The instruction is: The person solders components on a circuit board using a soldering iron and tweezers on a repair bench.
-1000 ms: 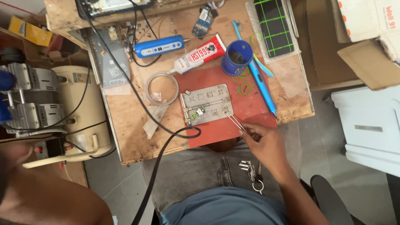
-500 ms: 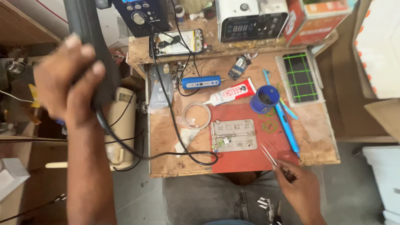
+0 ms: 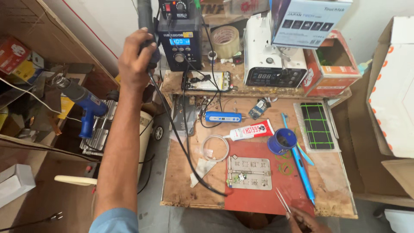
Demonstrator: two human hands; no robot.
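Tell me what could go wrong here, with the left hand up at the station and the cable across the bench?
1. The left hand grips a black handle beside the station; its cable trails over the bench and could snag the glue tube or tape ring.
2. The right hand holds tweezers at the bench edge, near the metal jig; a bump might shift the small part.
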